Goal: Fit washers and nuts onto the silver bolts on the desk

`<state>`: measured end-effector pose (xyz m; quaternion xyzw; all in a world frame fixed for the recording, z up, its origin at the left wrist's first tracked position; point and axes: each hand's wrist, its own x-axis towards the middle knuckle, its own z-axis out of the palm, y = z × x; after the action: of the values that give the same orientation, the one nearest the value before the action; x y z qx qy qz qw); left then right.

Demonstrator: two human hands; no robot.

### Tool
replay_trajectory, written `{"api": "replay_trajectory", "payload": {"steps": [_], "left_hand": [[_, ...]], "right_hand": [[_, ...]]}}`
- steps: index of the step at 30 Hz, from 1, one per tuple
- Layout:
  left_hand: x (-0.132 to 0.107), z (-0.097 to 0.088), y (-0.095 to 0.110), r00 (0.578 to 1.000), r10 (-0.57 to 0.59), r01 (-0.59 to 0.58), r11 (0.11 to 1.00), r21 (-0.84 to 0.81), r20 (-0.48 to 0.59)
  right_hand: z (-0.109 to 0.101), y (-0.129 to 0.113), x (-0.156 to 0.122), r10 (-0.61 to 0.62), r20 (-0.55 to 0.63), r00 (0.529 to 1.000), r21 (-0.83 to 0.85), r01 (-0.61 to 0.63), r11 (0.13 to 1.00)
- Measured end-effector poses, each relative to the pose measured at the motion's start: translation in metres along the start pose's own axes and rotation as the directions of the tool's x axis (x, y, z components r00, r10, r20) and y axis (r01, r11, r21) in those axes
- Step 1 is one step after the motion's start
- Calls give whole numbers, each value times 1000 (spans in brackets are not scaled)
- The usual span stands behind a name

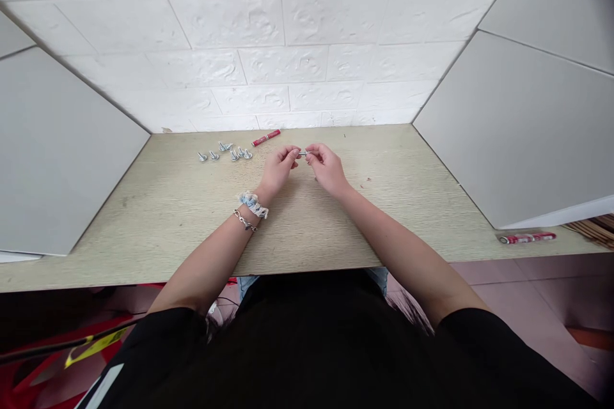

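Note:
A small silver bolt [302,153] spans the gap between my two hands above the tabletop. My left hand [280,166] pinches one end of it between thumb and fingers. On the other end, my right hand [327,168] is closed in a similar pinch; its fingertips cover that end, so any nut or washer there cannot be made out. Several silver bolts [233,155] with wide heads or washers lie loosely to the left of my left hand. Just behind that hand, a red marker-like tube [266,137] rests on the table.
The pale wood-grain table [307,230] meets a white brick-pattern wall [259,64]. Grey panels stand at the left [62,153] and right [518,134]. Near the right front edge lies another red tube [527,238], beside a brown slatted bundle [595,230].

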<state>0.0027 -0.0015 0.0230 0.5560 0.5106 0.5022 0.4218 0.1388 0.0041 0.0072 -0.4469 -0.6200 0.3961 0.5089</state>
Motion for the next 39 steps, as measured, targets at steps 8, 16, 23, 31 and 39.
{"api": "replay_trajectory", "payload": {"steps": [8, 16, 23, 31, 39], "left_hand": [[1, 1, -2, 1000, 11, -11, 1000, -26, 8], [-1, 0, -1, 999, 43, -43, 999, 3, -10], [0, 1, -1, 999, 42, -42, 999, 11, -34], [2, 0, -5, 993, 61, -60, 998, 17, -96], [5, -1, -8, 991, 74, -70, 997, 38, -108]], "right_hand": [[-2, -3, 0, -2, -9, 1000, -32, 2, 999], [-3, -1, -1, 13, 64, 998, -118, -6, 993], [-2, -3, -4, -11, 51, 999, -171, 20, 985], [-4, -3, -5, -20, 124, 992, -257, 52, 965], [-4, -3, -4, -79, 80, 994, -233, 96, 968]]}}
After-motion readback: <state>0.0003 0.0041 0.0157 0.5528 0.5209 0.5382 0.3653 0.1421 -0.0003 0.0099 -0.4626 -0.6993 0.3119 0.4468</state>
